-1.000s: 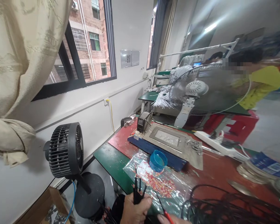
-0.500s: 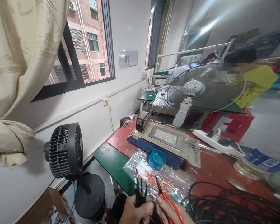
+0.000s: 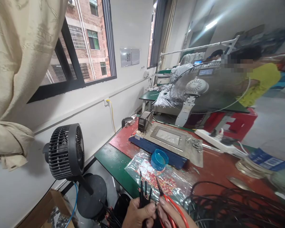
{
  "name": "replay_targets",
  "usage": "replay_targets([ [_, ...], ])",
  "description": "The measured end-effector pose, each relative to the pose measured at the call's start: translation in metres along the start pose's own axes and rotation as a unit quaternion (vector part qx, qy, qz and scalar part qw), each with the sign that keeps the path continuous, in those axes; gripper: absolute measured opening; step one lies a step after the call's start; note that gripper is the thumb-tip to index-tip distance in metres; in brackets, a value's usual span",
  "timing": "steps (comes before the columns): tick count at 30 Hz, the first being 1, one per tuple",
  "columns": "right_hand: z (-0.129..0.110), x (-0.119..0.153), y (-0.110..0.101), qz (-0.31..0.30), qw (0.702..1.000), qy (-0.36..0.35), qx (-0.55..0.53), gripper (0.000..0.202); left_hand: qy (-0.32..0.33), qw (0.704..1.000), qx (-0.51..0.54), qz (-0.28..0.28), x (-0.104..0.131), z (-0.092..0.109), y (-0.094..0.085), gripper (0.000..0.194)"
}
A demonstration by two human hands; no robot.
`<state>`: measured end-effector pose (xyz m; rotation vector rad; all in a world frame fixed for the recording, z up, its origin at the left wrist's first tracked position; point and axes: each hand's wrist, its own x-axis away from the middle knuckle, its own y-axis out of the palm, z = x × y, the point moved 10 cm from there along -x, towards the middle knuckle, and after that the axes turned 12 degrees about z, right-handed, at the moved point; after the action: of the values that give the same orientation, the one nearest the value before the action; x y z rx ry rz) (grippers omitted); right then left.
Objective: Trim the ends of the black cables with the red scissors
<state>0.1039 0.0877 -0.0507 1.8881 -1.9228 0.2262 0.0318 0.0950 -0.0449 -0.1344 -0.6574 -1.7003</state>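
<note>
At the bottom of the view, my left hand (image 3: 140,213) is closed around several black cables (image 3: 142,191), their ends pointing up. Close beside it, my right hand (image 3: 169,213) grips red-handled scissors (image 3: 174,207), whose dark, narrow tip points up and left. The two hands are almost touching. Just beyond them lies a clear plastic bag (image 3: 182,186) scattered with small red and yellow bits (image 3: 165,183). A blue round tub (image 3: 159,160) stands on the bag's far part. The lower parts of both hands are cut off by the frame.
A blue-sided device with a metal top (image 3: 156,150) sits on the red table mat (image 3: 213,172). Coiled black cable (image 3: 228,205) lies at right, below a white power strip (image 3: 218,142). A black fan (image 3: 66,152) stands left. A person in yellow (image 3: 261,82) is beyond a larger fan (image 3: 197,87).
The view has shifted slightly. Both hands keep their holds, and the cable ends and scissors tip sit a little differently. The far fan's blades are blurred in both frames.
</note>
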Motion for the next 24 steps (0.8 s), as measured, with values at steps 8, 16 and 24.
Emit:
replay_targets([
  [8, 0.009, 0.005, 0.011, -0.008, 0.996, 0.067, -0.052, 0.055, -0.002, 0.998, 0.049, -0.042, 0.003, 0.001, 0.005, 0.042],
  [16, 0.012, 0.015, 0.014, 0.004, 0.99, 0.124, -0.07, 0.052, 0.009, 0.995, 0.068, -0.07, 0.004, 0.001, 0.011, 0.04],
  [24, -0.003, 0.01, 0.019, -0.025, 0.999, 0.032, -0.01, 0.061, 0.01, 0.996, 0.07, -0.057, 0.0, -0.003, 0.007, 0.039],
])
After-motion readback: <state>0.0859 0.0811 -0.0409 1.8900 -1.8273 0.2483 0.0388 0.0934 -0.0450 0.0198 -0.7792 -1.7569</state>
